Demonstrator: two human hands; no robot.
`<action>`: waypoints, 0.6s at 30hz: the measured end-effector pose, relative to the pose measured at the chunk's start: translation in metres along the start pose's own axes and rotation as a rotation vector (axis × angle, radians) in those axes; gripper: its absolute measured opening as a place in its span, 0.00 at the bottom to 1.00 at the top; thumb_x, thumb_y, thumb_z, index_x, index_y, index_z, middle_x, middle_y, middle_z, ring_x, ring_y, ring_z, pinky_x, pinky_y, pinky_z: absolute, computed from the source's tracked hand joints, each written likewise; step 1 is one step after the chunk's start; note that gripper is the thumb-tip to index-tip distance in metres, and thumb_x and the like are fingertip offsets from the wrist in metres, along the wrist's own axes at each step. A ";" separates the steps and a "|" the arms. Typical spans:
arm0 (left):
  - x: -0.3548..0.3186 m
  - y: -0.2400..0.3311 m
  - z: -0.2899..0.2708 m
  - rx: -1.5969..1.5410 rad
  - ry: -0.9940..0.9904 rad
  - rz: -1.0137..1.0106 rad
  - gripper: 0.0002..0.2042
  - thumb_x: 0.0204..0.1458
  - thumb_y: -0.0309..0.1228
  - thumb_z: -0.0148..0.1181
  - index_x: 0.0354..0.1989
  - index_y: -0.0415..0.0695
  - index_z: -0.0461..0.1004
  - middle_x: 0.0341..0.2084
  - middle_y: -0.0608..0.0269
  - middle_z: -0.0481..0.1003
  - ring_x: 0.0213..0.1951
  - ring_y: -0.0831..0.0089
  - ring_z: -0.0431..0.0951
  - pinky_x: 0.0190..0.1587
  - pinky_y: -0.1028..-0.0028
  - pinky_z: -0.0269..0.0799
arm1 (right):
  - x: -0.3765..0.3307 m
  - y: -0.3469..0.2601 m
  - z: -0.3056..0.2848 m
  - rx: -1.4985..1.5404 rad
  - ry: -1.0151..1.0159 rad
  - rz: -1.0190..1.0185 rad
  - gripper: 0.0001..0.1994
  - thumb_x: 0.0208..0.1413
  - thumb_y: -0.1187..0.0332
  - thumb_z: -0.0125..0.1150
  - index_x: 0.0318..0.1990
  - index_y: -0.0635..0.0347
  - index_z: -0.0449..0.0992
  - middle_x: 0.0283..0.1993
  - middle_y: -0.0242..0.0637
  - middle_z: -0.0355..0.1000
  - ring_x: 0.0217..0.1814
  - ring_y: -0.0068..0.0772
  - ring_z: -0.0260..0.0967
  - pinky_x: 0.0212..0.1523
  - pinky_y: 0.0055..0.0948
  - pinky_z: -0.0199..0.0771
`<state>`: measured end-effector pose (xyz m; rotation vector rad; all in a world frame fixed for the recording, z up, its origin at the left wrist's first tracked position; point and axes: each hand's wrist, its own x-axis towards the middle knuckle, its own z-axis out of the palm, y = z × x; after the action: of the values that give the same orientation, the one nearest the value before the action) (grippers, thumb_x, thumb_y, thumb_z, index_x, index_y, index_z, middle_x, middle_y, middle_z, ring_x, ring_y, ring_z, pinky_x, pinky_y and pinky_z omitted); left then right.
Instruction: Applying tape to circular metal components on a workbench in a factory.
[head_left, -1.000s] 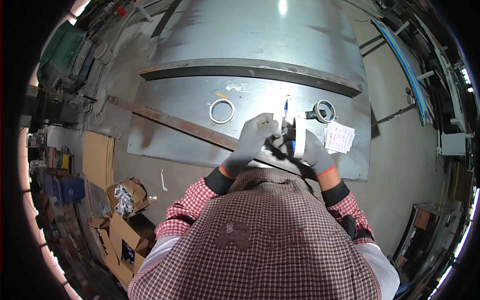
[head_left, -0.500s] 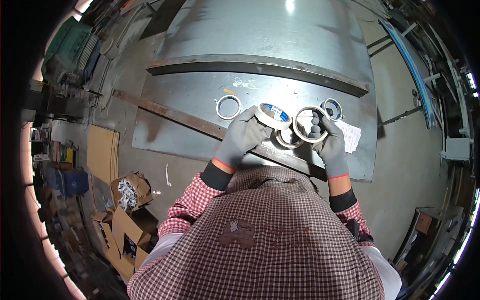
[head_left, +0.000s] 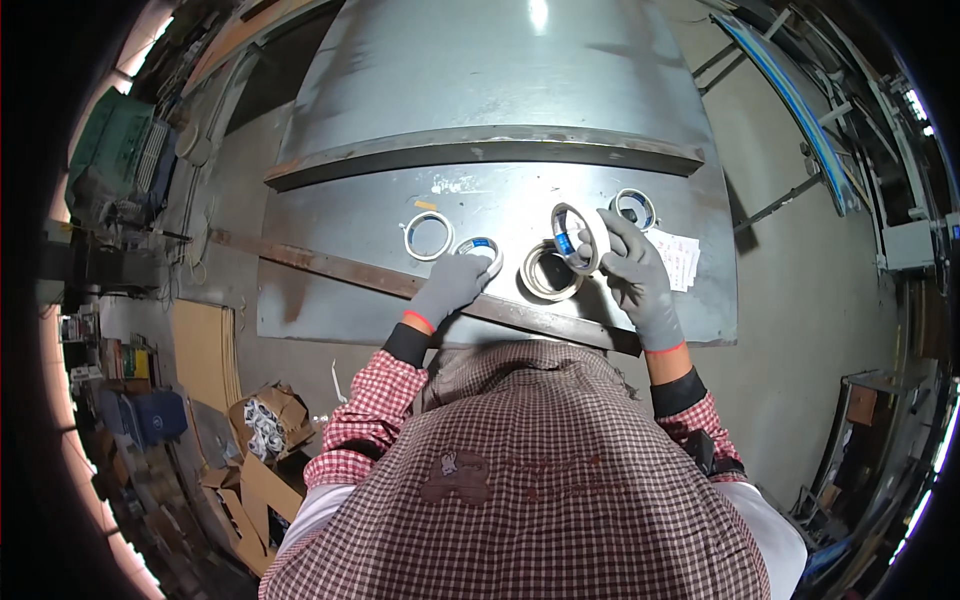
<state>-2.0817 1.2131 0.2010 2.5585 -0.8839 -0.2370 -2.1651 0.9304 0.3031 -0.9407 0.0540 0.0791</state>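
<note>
Two tape rolls up, one to each side!
I've got the left hand closed over the near rim of a white roll, low at the desk, though touching it or not, I can't tell. The right hand pinches a tilted roll by the stacked rolls; a lone roll lies just left. I'd call this the setting-down step; next calls for a clean left release.
</note>
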 end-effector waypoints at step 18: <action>0.018 0.117 -0.069 -0.912 -0.099 -0.038 0.13 0.53 0.30 0.54 0.42 0.35 0.76 0.28 0.61 0.76 0.31 0.75 0.74 0.37 0.75 0.70 | 0.008 0.018 -0.022 0.447 0.091 0.207 0.16 0.63 0.72 0.52 0.55 0.73 0.69 0.47 0.48 0.72 0.50 0.29 0.71 0.50 0.22 0.75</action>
<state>-2.1116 1.1418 0.3141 1.7177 -0.5634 -0.6183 -2.1595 0.9240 0.2751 -0.4888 0.2439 0.2071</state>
